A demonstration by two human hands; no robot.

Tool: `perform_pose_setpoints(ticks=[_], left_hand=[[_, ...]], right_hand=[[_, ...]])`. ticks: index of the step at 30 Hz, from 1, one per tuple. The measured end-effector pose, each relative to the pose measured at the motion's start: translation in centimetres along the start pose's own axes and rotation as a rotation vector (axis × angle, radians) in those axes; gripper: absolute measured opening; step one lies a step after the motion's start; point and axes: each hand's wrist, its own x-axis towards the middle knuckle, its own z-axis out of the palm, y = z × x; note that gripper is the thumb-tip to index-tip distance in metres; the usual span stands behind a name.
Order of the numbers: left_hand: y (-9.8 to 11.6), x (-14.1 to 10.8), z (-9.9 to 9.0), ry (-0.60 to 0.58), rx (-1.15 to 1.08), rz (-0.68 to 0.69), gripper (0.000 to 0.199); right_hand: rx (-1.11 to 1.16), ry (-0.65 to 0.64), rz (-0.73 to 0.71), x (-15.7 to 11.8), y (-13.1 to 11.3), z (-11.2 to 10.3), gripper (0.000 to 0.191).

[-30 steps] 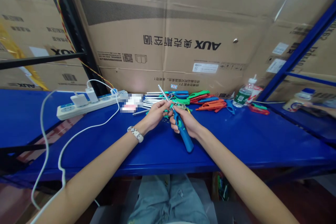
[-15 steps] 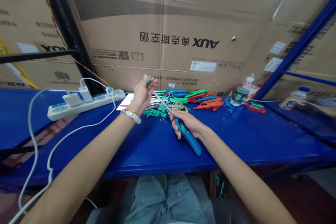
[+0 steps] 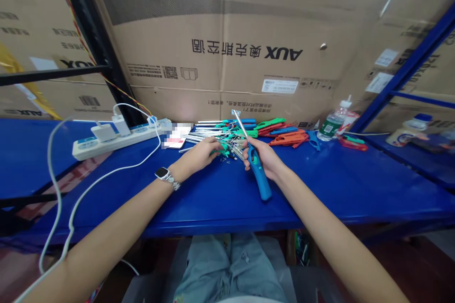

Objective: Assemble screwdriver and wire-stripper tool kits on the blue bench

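My right hand [image 3: 262,156] is closed around the blue handle of a long-necked lighter [image 3: 259,177]. Its metal tube points up and away from me, tilted left, above the table. My left hand [image 3: 203,155] reaches down to a pile of small green plastic parts [image 3: 225,150], its fingers curled together at the pile's left side. Whatever is between those fingertips is hidden. Behind both hands lie metal lighter tubes [image 3: 204,128] with thin wires. Right of them is a heap of orange, green and blue lighter handles [image 3: 289,139].
A white power strip [image 3: 106,144] with plugged-in chargers lies at the left, its white cable looping toward me. A card [image 3: 178,136] lies beside it. Bottle [image 3: 329,125] stands at the right. A large cardboard sheet [image 3: 227,28] walls off the back of the blue table [image 3: 213,199].
My left hand has come down from above the tubes, where it held a small green part, to the green pile. The lighter in my right hand has turned more upright, its tube apart from the left hand.
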Motion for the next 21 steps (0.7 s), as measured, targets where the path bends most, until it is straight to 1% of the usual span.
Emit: perform_pose_setpoints(ticks=[4,7,9,11,14,15,17,19,21], left_hand=[[-0.5,-0.4,-0.4,0.006,0.081,0.004,0.018],[0.1,-0.7,-0.8,0.027,0.088,0.013,0.015],[1.3,-0.6,-1.1,0.077,0.075,0.022,0.013],[2.9,-0.2,-1.2,0.143,0.027,0.01,0.017],[5.5,0.7,-0.9,0.232,-0.169,-0.098,0.03],[6.1,1.0,-0.7,0.24,-0.245,-0.15,0.035],[6.9,1.3,-0.3,0.227,-0.382,-0.231,0.035],[7.1,1.4,0.0,0.231,-0.474,-0.28,0.03],[6.9,1.3,0.1,0.232,-0.585,-0.303,0.025]], right_hand=[[-0.019,-0.002,-0.006,-0.1,0.2,0.1,0.026],[-0.037,-0.006,-0.011,0.1,0.5,0.2,0.025],[-0.045,-0.004,-0.027,0.2,0.7,0.5,0.024],[-0.056,-0.005,-0.05,0.5,1.1,0.8,0.021],[-0.111,0.005,-0.09,1.4,1.6,1.5,0.019],[-0.145,0.01,-0.118,1.7,1.6,1.6,0.02],[-0.25,0.035,-0.248,2.5,1.6,1.8,0.023],[-0.425,0.074,-0.464,3.2,1.3,1.8,0.027],[-0.632,0.131,-0.666,3.9,0.9,2.0,0.029]])
